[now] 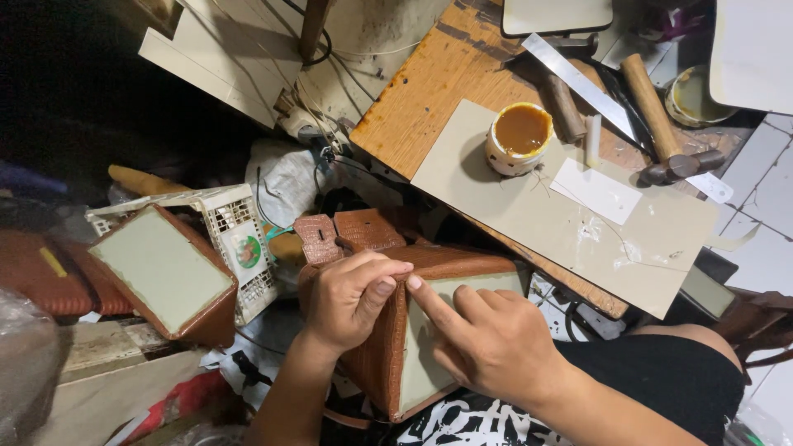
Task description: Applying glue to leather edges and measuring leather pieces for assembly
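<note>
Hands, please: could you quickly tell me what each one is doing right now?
Left hand: closed in a pinch grip on the top edge of the brown textured bag.
Right hand: open, holding nothing, fingers pressing flat on the bag's pale panel.

**A cramped, cluttered workshop corner**

A worn wooden tabletop [429,83], scuffed and stained, runs slantwise across the upper right, with a grey card sheet [570,223] lying over it. Pale floor tiles [772,190] with dark joints show at the right edge. The upper left falls into deep shadow. A white plastic basket [235,223] sits low among loose boards [223,49] and tangled cords [318,124].
</note>
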